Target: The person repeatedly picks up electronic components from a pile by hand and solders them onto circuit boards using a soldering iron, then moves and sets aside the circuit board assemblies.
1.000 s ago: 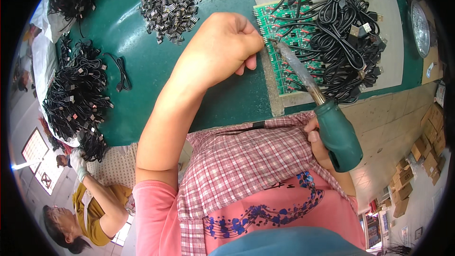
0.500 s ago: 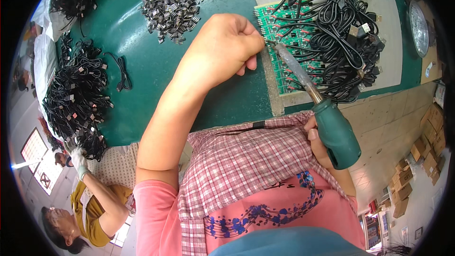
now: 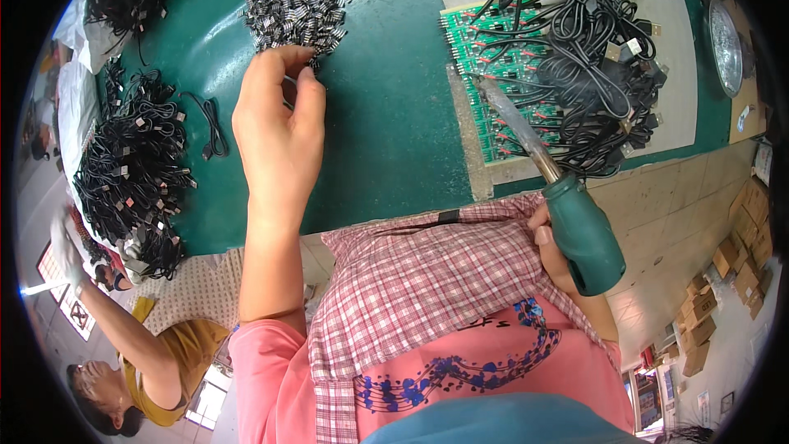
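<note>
My left hand point(image 3: 282, 119) is at the near edge of a pile of small black-and-silver connectors point(image 3: 297, 4). Its thumb and index finger are curled toward each other around a small piece there; the other fingers are partly hidden. In my right hand point(image 3: 549, 242) is a soldering iron point(image 3: 585, 234) with a thick green handle, which covers most of the fingers. The iron's metal shaft points up and left, its tip over a panel of green circuit boards point(image 3: 470, 53). Black USB cables point(image 3: 588, 57) run from the boards and lie bundled to the right.
A grey sheet point(image 3: 678, 74) lies under the boards on the green table point(image 3: 378, 107). More black cables point(image 3: 136, 164) are heaped at left, with one coiled cable point(image 3: 214, 127) apart. A round metal dish point(image 3: 725, 49) stands far right. A co-worker point(image 3: 152, 362) sits lower left.
My left hand has moved left from the boards' edge to the connector pile. My right hand and the soldering iron have barely moved. The co-worker's gloved hand has risen.
</note>
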Demonstrator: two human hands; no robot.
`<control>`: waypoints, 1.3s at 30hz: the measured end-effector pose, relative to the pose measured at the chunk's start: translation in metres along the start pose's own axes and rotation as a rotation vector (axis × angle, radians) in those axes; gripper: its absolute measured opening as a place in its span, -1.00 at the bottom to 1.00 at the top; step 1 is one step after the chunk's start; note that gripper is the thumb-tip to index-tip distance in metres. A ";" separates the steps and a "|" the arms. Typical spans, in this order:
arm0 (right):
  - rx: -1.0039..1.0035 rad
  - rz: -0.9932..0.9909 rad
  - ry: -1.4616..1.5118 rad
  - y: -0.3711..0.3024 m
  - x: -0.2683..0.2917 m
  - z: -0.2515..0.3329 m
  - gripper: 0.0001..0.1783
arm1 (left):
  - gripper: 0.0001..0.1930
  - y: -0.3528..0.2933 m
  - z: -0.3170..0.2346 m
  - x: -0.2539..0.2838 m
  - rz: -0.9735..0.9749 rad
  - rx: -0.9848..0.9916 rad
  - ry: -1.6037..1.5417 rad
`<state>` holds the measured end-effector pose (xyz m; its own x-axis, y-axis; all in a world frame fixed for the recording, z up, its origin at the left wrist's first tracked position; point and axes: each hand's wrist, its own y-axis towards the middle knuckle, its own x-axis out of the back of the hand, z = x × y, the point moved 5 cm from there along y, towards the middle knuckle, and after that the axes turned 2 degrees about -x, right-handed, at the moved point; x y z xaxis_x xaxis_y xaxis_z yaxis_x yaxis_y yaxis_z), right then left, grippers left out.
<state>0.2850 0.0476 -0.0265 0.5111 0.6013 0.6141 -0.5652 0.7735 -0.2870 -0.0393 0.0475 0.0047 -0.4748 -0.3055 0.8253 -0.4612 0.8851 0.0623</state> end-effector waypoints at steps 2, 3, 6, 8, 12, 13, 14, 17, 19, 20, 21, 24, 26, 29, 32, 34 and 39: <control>0.037 -0.043 -0.001 0.004 0.002 0.005 -0.84 | -0.85 -0.004 0.001 -0.003 0.005 -0.020 0.026; 0.039 -0.043 -0.002 0.005 0.002 0.004 -0.84 | -0.84 -0.006 0.000 -0.004 0.009 -0.039 0.054; 0.083 -0.076 -0.013 0.003 0.002 0.004 -0.82 | -0.84 -0.008 0.001 -0.004 -0.010 -0.083 0.126; -0.019 -0.031 0.012 -0.003 0.000 -0.003 -0.82 | -0.84 -0.009 0.001 -0.005 -0.029 -0.166 0.224; -0.115 0.029 0.223 0.001 0.006 0.005 -0.82 | -0.88 -0.007 -0.004 -0.007 -0.055 -0.298 0.377; -0.108 0.021 0.244 0.001 0.005 0.006 -0.81 | -0.88 -0.007 -0.003 -0.006 -0.058 -0.298 0.379; -0.102 0.012 0.264 0.002 0.005 0.008 -0.81 | -0.88 -0.007 -0.002 -0.006 -0.059 -0.310 0.403; -0.076 0.028 0.264 0.003 0.002 0.006 -0.81 | -0.90 -0.005 0.002 -0.003 -0.070 -0.268 0.328; -0.040 0.026 0.276 0.006 0.005 0.008 -0.82 | -0.90 -0.008 0.006 -0.002 -0.075 -0.213 0.231; -0.008 0.029 0.286 0.008 0.006 0.010 -0.82 | -0.92 -0.010 0.010 -0.002 -0.084 -0.138 0.084; -0.008 0.025 0.288 0.009 0.008 0.012 -0.82 | -0.92 -0.011 0.011 -0.002 -0.089 -0.064 -0.063; 0.010 0.014 0.277 0.016 0.008 0.020 -0.83 | -0.90 -0.021 0.001 -0.017 0.170 0.418 -0.844; -0.006 0.018 0.431 0.023 0.006 0.025 -0.85 | -0.82 -0.032 -0.014 -0.035 0.401 0.504 -1.136; -0.177 -0.114 0.769 0.034 0.000 0.042 -0.81 | -0.83 -0.050 -0.050 -0.049 0.573 0.603 -1.183; -0.024 -0.197 0.735 0.049 -0.002 0.055 -0.76 | -0.86 -0.060 -0.069 -0.057 0.668 0.566 -1.170; 0.005 -0.186 0.588 0.054 0.001 0.054 -0.79 | -0.90 -0.067 -0.074 -0.061 0.653 0.529 -1.176; 0.137 -0.176 0.366 0.049 -0.003 0.050 -0.67 | -0.88 -0.072 -0.080 -0.060 0.687 0.338 -1.031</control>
<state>0.2230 0.0736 -0.0054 0.7899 0.5129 0.3362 -0.5166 0.8519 -0.0857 0.0823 0.0300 -0.0047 -0.9775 -0.0875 -0.1919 0.0137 0.8818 -0.4715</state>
